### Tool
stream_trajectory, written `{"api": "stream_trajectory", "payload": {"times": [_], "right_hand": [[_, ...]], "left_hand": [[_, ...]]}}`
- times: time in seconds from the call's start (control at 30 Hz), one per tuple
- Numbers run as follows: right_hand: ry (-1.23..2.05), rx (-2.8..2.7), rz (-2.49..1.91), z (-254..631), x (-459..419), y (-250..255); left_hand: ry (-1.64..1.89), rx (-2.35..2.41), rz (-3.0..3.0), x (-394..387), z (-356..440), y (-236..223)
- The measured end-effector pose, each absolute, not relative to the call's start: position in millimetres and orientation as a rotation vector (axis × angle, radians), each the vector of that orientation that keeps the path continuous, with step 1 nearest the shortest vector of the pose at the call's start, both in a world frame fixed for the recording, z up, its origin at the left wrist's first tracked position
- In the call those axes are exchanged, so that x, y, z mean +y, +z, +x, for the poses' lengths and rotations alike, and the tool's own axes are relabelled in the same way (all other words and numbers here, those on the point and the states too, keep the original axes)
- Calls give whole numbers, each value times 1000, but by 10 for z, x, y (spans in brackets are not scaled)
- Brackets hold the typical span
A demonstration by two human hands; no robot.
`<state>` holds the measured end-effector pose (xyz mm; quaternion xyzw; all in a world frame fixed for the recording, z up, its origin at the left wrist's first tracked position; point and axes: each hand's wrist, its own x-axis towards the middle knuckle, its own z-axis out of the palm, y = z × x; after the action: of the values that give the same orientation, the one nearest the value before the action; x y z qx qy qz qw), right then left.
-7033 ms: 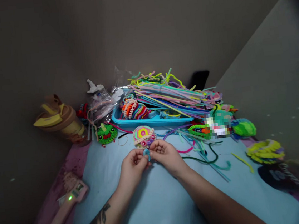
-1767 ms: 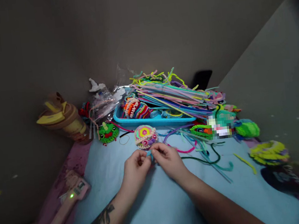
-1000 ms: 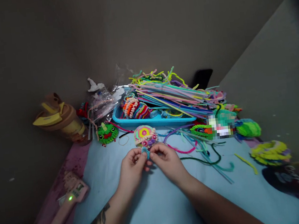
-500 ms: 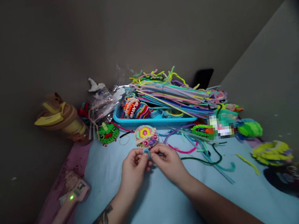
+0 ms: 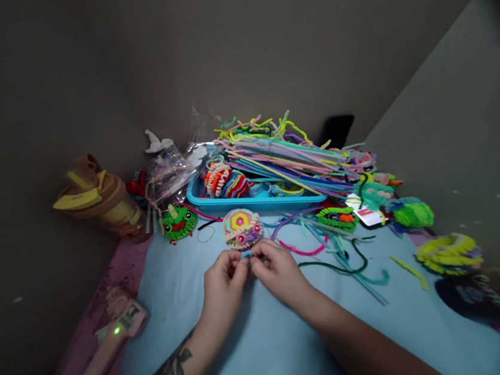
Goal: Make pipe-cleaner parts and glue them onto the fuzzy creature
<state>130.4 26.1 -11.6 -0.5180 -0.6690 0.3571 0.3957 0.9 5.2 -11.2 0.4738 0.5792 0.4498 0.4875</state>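
Note:
Between my fingertips is a small piece of blue pipe cleaner [image 5: 245, 254], mostly covered by the fingers. My left hand [image 5: 225, 277] pinches it from one side, thumb against forefinger. From the other side my right hand [image 5: 278, 268] grips it the same way, its thumb close to the left one. Just beyond the fingertips sits a round pipe-cleaner figure [image 5: 242, 227] with a pink, yellow and green top and a cream edge. To its left rests a green round figure [image 5: 179, 222] with eyes and a red mouth.
A blue tray [image 5: 256, 202] holds coiled pieces, with a heap of pipe cleaners [image 5: 286, 153] over it. Loose strands, a lit phone [image 5: 365, 213] and a yellow coil [image 5: 449, 254] lie right. At left are a brown-lidded cup [image 5: 102, 204] and a pink glue gun [image 5: 110, 348].
The blue pipe cleaner stood up as a small loop above the fingers; now it lies flatter, with less of it showing. My hands stay together, and the view has shifted slightly.

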Motion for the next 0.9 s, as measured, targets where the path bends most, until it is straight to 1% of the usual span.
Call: {"api": "stream_trajectory", "payload": {"times": [0.27, 0.5, 0.73, 0.9], "right_hand": [[983, -1684, -1319, 1313, 259, -81], [1255, -1479, -1242, 1307, 281, -99], [1410, -1411, -1204, 1317, 311, -126], [1580, -1291, -1169, 1325, 328, -136]], "left_hand": [[1056, 1297, 845, 112, 28, -107], [1045, 1243, 775, 114, 29, -113], [1025, 1167, 724, 123, 23, -137], [1046, 1140, 643, 130, 26, -86]]}}
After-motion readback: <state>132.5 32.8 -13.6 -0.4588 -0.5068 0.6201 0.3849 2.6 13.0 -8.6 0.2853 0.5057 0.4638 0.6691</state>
